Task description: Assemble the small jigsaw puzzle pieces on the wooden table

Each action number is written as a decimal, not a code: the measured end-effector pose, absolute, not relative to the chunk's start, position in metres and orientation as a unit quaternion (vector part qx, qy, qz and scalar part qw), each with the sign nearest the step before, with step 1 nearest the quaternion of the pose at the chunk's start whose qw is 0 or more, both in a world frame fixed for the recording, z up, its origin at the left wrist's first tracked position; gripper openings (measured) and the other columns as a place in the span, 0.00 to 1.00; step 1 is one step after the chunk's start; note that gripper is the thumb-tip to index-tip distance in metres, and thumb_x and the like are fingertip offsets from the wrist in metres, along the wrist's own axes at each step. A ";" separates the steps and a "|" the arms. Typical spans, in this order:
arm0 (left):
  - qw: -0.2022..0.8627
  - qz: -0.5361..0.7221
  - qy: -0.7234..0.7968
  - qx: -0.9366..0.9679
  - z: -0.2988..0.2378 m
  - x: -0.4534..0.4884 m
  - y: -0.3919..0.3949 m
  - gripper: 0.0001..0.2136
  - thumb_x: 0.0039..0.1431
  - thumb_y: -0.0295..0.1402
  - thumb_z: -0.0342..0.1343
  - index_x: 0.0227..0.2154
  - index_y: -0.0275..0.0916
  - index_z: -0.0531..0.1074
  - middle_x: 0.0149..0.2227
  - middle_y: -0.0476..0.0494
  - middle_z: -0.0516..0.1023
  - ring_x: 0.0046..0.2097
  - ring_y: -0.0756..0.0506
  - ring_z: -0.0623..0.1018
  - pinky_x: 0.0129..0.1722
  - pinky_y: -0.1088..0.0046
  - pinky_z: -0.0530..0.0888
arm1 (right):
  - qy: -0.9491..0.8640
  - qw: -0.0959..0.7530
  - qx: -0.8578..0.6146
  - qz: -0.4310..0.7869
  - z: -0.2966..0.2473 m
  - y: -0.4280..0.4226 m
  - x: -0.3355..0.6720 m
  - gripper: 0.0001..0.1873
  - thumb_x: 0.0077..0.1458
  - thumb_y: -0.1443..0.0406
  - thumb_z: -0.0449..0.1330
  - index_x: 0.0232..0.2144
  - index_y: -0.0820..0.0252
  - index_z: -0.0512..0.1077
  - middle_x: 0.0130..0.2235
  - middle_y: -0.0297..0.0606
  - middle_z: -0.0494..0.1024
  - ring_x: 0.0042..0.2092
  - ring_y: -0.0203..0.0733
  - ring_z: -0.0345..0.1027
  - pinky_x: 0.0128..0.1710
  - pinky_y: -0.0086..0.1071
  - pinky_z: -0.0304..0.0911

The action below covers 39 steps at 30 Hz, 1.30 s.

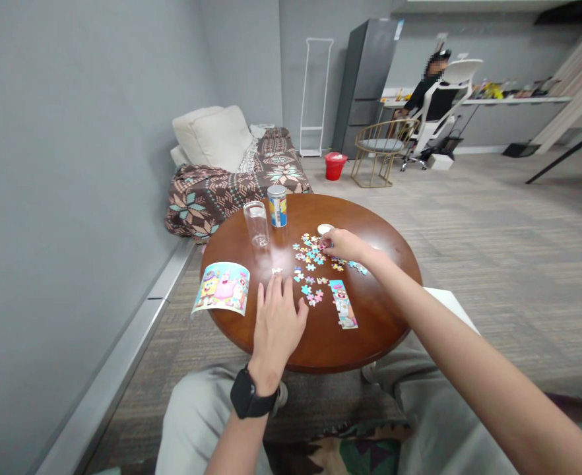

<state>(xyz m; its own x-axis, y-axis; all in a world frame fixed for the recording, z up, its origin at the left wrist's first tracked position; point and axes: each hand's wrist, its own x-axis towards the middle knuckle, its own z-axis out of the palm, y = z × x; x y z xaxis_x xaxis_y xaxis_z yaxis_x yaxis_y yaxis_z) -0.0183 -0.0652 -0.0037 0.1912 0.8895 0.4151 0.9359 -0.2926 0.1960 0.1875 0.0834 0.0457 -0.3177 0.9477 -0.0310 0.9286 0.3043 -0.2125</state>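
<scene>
My left hand [278, 323], with a black watch [253, 394] on its wrist, rests on the round table with fingers stretched out. Just beyond its fingertips lies a small pale puzzle piece [276, 271]. At the far side of the loose puzzle pieces [312, 256], my right hand [341, 245] has its fingers bent together on a puzzle piece, largely hidden by them. A joined strip of puzzle [343, 305] lies at the near right of the pieces. The curved picture sheet [223, 288] with cartoon figures overhangs the table's left edge.
On the brown table [370, 224] stand a clear glass [257, 225] and a cartoon-printed can [278, 207], with a round white lid [325, 229] near my right hand. Beyond are a covered couch [231, 191], a red bin [335, 166], a wire chair [381, 144] and another person [422, 89].
</scene>
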 end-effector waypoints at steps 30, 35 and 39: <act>0.048 -0.262 -0.564 -0.782 -0.002 -0.019 -0.064 0.12 0.62 0.30 0.50 0.46 0.35 0.69 0.52 0.32 0.75 0.57 0.36 0.74 0.63 0.49 0.67 | -0.751 0.250 -0.573 0.211 0.018 0.033 0.195 0.05 0.52 0.71 0.60 0.30 0.60 0.76 0.30 0.34 0.78 0.32 0.36 0.71 0.37 0.27 0.67; 0.045 -0.255 -0.572 -0.778 -0.001 -0.018 -0.065 0.12 0.62 0.30 0.50 0.47 0.33 0.69 0.52 0.30 0.74 0.57 0.36 0.73 0.64 0.49 0.66 | -0.763 0.254 -0.582 0.123 0.014 0.043 0.194 0.08 0.53 0.69 0.62 0.38 0.62 0.78 0.40 0.41 0.76 0.40 0.40 0.72 0.47 0.33 0.67; 0.043 -0.249 -0.578 -0.776 0.000 -0.018 -0.065 0.12 0.62 0.29 0.50 0.47 0.32 0.69 0.52 0.31 0.74 0.57 0.36 0.73 0.64 0.50 0.66 | -0.793 0.198 -0.566 0.104 0.019 0.051 0.189 0.07 0.58 0.67 0.61 0.37 0.63 0.78 0.42 0.44 0.76 0.46 0.44 0.71 0.52 0.35 0.64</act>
